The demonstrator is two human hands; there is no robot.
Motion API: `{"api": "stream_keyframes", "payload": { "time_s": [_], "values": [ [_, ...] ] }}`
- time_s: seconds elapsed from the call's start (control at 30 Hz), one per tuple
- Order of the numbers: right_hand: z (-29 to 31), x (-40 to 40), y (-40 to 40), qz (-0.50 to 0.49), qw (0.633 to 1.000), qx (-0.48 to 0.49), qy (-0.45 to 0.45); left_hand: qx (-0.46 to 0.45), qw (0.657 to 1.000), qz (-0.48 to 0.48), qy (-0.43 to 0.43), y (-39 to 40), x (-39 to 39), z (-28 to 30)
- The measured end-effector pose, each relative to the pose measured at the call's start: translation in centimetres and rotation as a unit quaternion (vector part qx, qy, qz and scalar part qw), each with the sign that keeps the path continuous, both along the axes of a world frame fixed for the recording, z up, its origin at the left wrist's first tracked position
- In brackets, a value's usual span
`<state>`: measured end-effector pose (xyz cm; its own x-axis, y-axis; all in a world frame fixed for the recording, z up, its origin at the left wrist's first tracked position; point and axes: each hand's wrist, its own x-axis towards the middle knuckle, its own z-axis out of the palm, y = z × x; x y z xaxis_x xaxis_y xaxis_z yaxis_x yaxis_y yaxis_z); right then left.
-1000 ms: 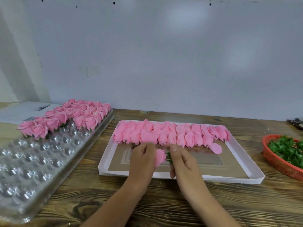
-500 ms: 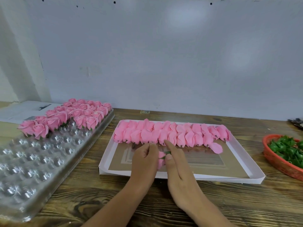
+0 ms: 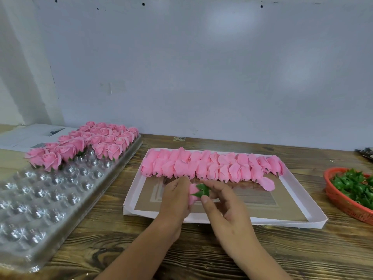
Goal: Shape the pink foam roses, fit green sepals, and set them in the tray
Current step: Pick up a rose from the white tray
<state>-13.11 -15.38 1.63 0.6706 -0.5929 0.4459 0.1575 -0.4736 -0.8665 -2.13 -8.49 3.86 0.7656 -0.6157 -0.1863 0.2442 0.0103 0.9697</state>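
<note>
Since half a second ago, both hands have lifted a little off the box floor and the green sepal, then nearly hidden between them, has turned up into plain sight.

Head view, one camera only:

- Left hand (image 3: 175,201): back toward the camera, fingers curled around a pink foam rose bud (image 3: 192,194); most of the bud is hidden behind the hand, only its right edge shows.
- Right hand (image 3: 226,207): thumb (image 3: 205,200) and forefinger pinching a green pointed-leaf sepal (image 3: 202,190) against the bud's base; remaining fingers loosely bent. Whether the sepal is fully seated cannot be told.
- Shallow white cardboard box lid with brown floor (image 3: 302,217): lies flat on the table under the hands.
- Row of unshaped pink foam buds (image 3: 212,166): packed along the lid's far side, stems toward the person; count uncertain through overlap. One loose pink petal (image 3: 266,182) lies at the right end.
- Clear plastic blister tray with round cells (image 3: 40,199): at left, cut off by the frame edge; near cells vacant.
- Finished pink roses with green sepals (image 3: 88,144): fill the tray's far end.
- Red plastic mesh basket (image 3: 347,205): at right, cropped, holding spare green sepals (image 3: 355,184).
- Dark-grained wooden table (image 3: 121,239): bears everything listed.
- Dark objects at the far right edge: too cropped to identify.
</note>
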Motion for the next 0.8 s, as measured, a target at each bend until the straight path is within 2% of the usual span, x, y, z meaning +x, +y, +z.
{"api": "stream_keyframes", "payload": {
  "time_s": [0.37, 0.57, 0.8],
  "values": [
    [-0.1, -0.2, -0.1, -0.018, 1.0, 0.01, -0.002, -0.007, 0.999, -0.008, -0.032, 0.1, -0.3, 0.1],
    [-0.1, 0.1, -0.4, 0.002, 0.996, 0.082, -0.015, -0.011, 0.999, -0.001, -0.053, 0.0, 0.0, -0.4],
    [0.3, 0.0, -1.2, -0.006, 0.994, 0.097, -0.047, 0.008, 0.996, -0.038, -0.079, -0.2, 0.2, -0.5]
  ]
}}
